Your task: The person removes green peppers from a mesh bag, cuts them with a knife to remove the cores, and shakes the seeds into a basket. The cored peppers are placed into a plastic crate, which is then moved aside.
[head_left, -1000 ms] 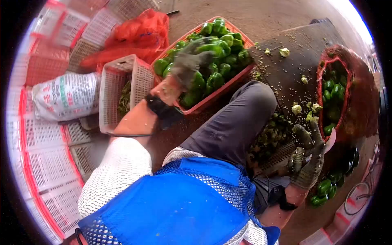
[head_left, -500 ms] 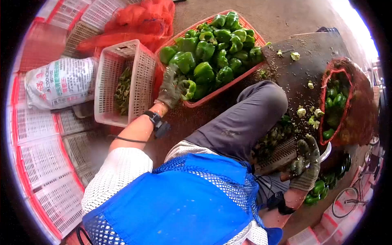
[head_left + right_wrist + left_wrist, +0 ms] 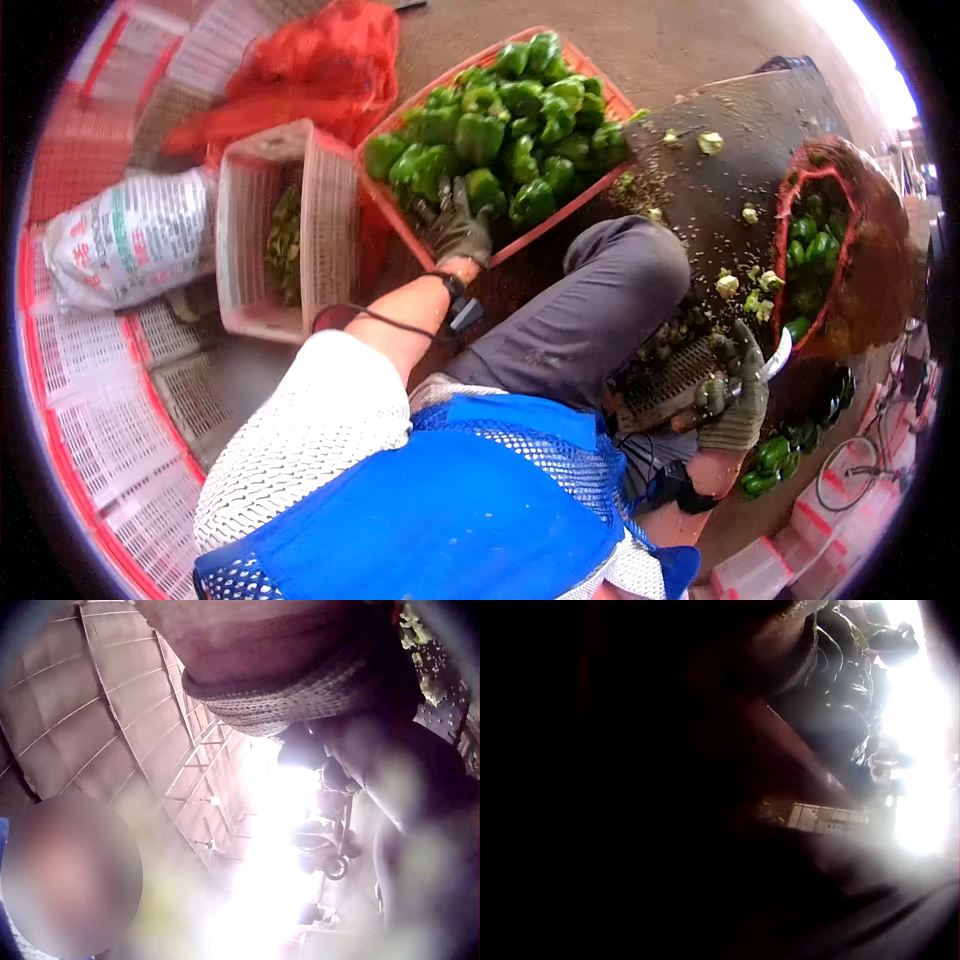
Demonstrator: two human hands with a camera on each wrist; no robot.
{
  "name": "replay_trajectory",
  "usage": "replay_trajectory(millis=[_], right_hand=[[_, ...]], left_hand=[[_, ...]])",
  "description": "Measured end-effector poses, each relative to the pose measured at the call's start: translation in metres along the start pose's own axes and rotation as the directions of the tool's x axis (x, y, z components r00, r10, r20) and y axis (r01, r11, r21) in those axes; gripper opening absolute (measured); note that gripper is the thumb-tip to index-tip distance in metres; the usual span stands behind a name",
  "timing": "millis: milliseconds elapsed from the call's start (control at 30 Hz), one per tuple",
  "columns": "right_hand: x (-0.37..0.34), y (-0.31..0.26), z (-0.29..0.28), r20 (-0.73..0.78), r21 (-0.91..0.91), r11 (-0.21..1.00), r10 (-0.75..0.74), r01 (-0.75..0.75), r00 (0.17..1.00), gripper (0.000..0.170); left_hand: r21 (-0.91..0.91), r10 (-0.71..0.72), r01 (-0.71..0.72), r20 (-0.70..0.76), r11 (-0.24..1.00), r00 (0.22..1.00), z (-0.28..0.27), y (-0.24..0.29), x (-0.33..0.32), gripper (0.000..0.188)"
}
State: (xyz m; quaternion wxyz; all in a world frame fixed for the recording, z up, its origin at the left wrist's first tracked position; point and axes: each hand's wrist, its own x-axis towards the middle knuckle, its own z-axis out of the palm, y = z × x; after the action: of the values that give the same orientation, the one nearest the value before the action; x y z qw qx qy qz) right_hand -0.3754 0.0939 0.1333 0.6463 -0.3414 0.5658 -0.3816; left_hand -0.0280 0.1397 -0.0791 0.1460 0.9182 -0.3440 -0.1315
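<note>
Against the fingers of the left hand (image 3: pixel 461 232): green peppers (image 3: pixel 482 138), heaped in a red crate (image 3: pixel 542 228), and we see those fingers spread, over its near edge.
Knife (image 3: pixel 779 356): there it is, we spot it gripped by the right hand (image 3: pixel 738 412), fingers curled round it, its pale curve jutting past them.
Pepper cores (image 3: pixel 727 286): just ahead of the right fingers, a sack (image 3: pixel 882 255) of peppers alongside.

A bare brown floor (image 3: pixel 640 45) lies under a panelled roof (image 3: pixel 97 697) with metal trusses (image 3: pixel 198 763); white light (image 3: pixel 262 892) glares in.
</note>
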Motion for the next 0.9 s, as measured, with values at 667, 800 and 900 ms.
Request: replay_trajectory(millis=[667,800,900], right_hand=[[0.019,0.042,-0.155,-0.16,0.353,0.93,-0.052,0.107,0.986,0.027],[0.037,0.057,-0.187,-0.359,0.247,0.956,-0.065,0.161,0.931,0.027],[0.031,0.06,-0.204,-0.427,0.207,0.963,-0.068,0.171,0.902,0.033]], left_hand=[[-0.708,0.915,-0.586,0.239,0.393,0.325,-0.047,0.311,-0.043,0.026],[-0.893,0.931,-0.273,0.364,0.359,0.032,0.068,0.446,-0.104,0.047],[-0.688,0.928,-0.72,0.322,0.094,-0.186,0.121,0.523,-0.139,0.044]])
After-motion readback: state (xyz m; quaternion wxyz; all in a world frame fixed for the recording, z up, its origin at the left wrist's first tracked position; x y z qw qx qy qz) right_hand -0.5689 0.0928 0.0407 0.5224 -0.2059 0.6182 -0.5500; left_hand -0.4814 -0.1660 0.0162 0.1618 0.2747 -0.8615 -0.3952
